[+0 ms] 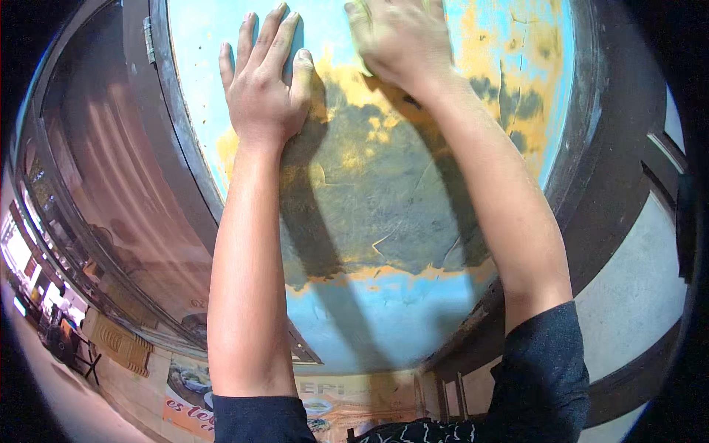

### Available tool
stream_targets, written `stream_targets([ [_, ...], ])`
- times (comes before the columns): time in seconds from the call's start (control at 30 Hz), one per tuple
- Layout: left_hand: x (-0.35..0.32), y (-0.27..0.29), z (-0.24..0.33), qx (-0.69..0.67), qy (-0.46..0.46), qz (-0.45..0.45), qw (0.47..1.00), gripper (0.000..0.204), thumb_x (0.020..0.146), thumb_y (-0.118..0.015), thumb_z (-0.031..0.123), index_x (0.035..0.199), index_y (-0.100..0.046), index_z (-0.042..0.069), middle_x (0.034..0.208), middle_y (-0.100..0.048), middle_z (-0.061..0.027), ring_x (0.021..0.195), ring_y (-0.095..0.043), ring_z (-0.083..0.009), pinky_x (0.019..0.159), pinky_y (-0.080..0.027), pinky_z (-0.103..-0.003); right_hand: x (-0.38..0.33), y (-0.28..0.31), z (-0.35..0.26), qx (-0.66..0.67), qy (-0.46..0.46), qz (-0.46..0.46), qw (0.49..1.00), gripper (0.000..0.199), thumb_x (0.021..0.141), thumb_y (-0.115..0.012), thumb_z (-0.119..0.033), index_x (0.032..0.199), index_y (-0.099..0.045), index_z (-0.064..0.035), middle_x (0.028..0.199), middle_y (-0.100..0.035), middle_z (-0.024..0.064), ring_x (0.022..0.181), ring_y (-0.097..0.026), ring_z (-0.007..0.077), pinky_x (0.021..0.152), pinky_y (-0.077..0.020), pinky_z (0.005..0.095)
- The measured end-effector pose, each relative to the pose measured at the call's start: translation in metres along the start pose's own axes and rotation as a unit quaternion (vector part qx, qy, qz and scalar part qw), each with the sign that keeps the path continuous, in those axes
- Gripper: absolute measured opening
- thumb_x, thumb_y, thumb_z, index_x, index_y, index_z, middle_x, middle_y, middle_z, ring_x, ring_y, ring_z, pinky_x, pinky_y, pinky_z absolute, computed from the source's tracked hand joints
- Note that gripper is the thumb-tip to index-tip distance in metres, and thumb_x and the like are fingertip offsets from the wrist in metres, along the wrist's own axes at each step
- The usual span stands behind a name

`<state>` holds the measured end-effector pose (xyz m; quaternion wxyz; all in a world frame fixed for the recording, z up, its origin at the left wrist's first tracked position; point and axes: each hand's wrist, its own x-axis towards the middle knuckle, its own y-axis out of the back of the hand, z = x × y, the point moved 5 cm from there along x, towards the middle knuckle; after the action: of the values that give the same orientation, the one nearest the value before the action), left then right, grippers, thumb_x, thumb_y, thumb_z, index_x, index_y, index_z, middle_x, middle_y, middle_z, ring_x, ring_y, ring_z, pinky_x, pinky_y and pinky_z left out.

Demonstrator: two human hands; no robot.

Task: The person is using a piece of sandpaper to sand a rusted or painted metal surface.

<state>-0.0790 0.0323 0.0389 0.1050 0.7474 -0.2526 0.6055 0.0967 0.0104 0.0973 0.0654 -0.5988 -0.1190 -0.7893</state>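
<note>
Just the one view here, a head-worn fisheye facing straight onto the blue painted panel (384, 325), and it sits very close: the panel fills the middle of the picture. Both forearms rise from the lower edge up onto the panel. Its dark frame (583, 170) bows outward around the panel, and beyond that frame the picture curves off into black corners.

Looks like a street-side building front, mid-refurbishment: blue door panel (384, 317) with paint worn down to yellow and grey, dark wooden frame (583, 148), glass pane (111, 184) reflecting what's probably shopfronts, pavement (44, 384) below.
</note>
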Motion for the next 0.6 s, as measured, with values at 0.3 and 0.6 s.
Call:
stream_targets([
  [0.3,0.01,0.014,0.013,0.0,0.041,-0.037,0.998,0.051,0.096,-0.054,0.028,0.145,-0.06,0.016,0.157,-0.051,-0.0033,0.152,-0.038,-0.0321,0.125,-0.02,-0.055,-0.037,-0.006,-0.025,0.021,0.049,-0.054,0.997,0.067,0.103,-0.043,-0.036,0.159,-0.034,0.0013,0.17,-0.023,0.0213,0.158,-0.019,0.0356,0.127,-0.0121,0.0541],
  [0.6,0.004,0.021,-0.005,0.01,0.038,-0.119,0.992,0.055,0.096,-0.053,0.027,0.148,-0.056,0.009,0.16,-0.048,-0.0094,0.152,-0.036,-0.0354,0.125,-0.023,-0.055,-0.02,-0.001,-0.009,0.012,0.002,-0.033,0.999,0.066,0.108,-0.037,-0.037,0.158,-0.031,0.0044,0.17,-0.017,0.0243,0.159,-0.015,0.0363,0.128,-0.0107,0.0514],
])
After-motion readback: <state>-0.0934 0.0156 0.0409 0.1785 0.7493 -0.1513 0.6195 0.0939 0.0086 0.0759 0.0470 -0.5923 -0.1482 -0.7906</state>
